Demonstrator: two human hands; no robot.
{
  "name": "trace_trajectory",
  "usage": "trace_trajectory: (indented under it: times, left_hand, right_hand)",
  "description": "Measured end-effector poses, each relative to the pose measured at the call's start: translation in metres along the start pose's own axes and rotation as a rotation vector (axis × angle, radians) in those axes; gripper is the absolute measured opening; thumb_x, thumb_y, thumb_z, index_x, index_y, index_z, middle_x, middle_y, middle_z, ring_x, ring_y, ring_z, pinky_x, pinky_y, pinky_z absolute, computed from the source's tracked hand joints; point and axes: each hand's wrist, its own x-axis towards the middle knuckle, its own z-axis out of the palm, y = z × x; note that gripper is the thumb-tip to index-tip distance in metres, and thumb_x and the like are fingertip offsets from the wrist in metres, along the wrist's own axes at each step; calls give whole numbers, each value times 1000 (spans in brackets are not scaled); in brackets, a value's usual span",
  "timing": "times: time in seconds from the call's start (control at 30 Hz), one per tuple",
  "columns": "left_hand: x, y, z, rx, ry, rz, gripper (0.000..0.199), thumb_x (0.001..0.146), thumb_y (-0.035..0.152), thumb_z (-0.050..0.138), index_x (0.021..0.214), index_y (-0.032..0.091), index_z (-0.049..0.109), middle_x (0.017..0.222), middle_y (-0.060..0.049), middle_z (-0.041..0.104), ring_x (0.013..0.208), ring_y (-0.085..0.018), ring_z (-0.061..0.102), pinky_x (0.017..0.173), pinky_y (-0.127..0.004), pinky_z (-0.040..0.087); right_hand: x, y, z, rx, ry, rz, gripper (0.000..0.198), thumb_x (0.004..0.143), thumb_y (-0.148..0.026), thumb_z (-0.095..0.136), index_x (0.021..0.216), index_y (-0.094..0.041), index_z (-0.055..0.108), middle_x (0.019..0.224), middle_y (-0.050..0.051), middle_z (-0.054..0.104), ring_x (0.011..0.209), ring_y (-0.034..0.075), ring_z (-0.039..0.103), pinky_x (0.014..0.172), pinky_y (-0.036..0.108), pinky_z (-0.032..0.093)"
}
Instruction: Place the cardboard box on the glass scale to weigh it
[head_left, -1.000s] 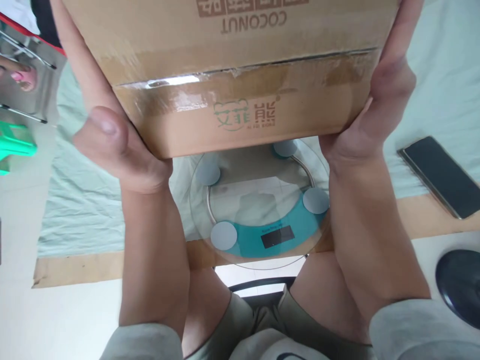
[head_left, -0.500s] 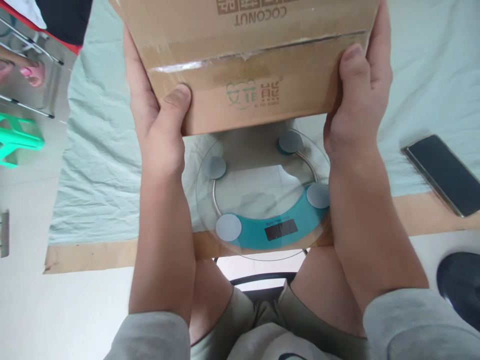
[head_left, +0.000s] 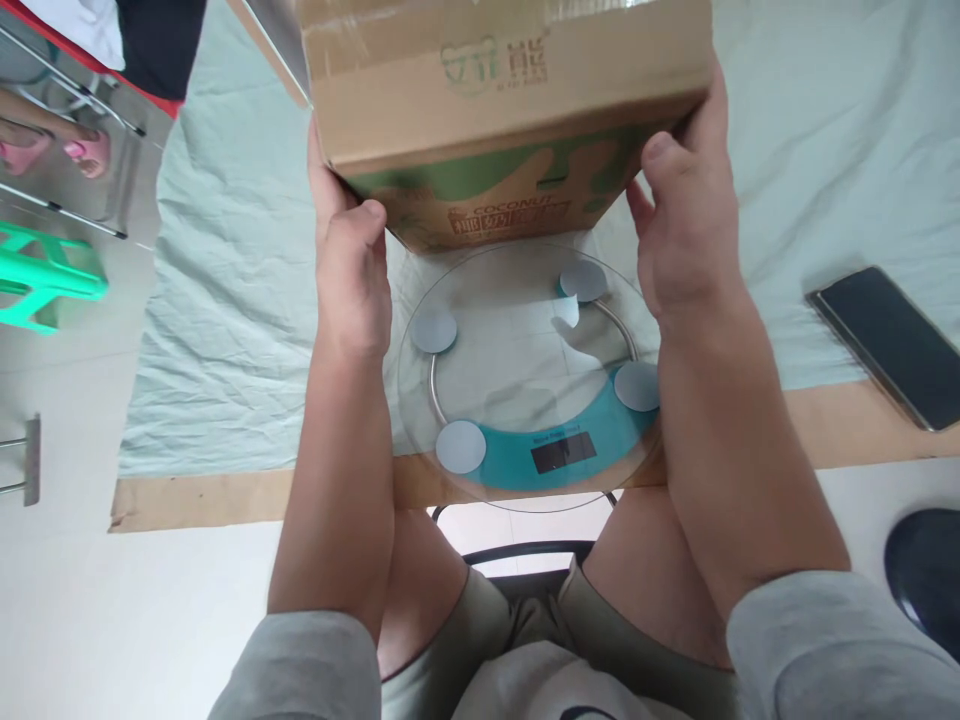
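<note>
A cardboard box (head_left: 517,120) with green print and the word COCONUT is held between my two hands at the top of the view. My left hand (head_left: 349,250) grips its left side, thumb near the lower corner. At the right side, my right hand (head_left: 686,210) is closed on the box, its fingers partly hidden behind it. The box's near side is tilted so its printed face shows. Just below it in view lies a round glass bathroom scale (head_left: 517,370) with a teal display panel and grey round pads; its display looks dark.
A smartphone (head_left: 892,345) lies on the pale green cloth (head_left: 232,300) to the right. The table's brown front edge (head_left: 202,498) runs before my legs. A green stool (head_left: 52,275) and another person's pink-shod feet (head_left: 86,152) are at left; a black round object (head_left: 926,570) is at lower right.
The box has tipped, bringing its printed COCONUT side into view below the taped face. Both hands have moved with it, the left one inward, and a flap now shows at upper left.
</note>
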Motion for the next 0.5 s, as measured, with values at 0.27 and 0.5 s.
trace_trajectory:
  times: [0.27, 0.5]
  left_hand:
    - [-16, -7, -19, 24, 180, -205, 75, 70, 47, 79, 139, 25, 58, 169, -5, 47, 155, -25, 48, 117, -31, 49]
    - [-69, 7, -38, 279, 351, -218, 21, 73, 33, 62, 60, 21, 52, 60, -1, 52, 58, -12, 48, 57, -26, 36]
  right_hand:
    - [2, 29, -12, 162, 14, 75, 72, 81, -39, 66, 149, -30, 45, 174, -1, 40, 160, 17, 44, 131, 41, 42]
    - [-25, 40, -37, 135, 377, 65, 26, 81, -26, 56, 67, -23, 35, 59, -6, 28, 52, 7, 27, 48, 24, 23]
